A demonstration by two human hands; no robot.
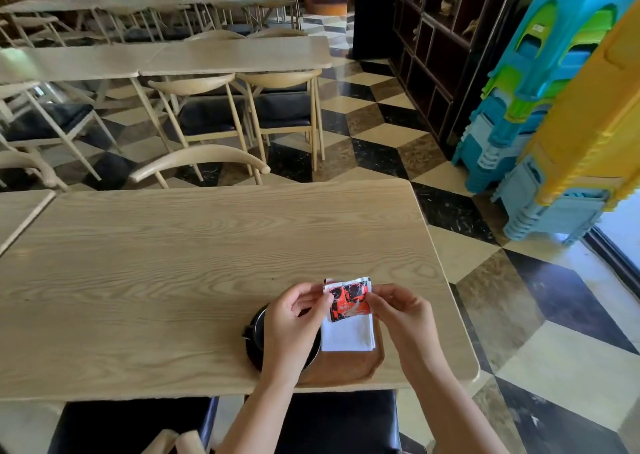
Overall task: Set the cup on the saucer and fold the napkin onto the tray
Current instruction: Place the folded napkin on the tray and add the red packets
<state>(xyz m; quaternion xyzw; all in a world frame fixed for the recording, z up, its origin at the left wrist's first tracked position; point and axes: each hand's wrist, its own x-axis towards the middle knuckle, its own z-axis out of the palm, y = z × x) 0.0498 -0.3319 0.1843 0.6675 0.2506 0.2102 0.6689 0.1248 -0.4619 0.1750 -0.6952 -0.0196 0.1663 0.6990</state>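
Observation:
A brown wooden tray lies near the front edge of the light wooden table. On it a folded white napkin lies flat. Beside the napkin stands a black cup on a black saucer, both mostly hidden behind my left hand. Above the napkin, both hands pinch a small red, black and white packet: my left hand at its left edge, my right hand at its right edge.
Black seat cushions sit below the table's front edge. A wooden chair back stands at the far side, with more tables and chairs beyond. Stacked blue, green and yellow plastic stools stand at the right, by a dark shelf.

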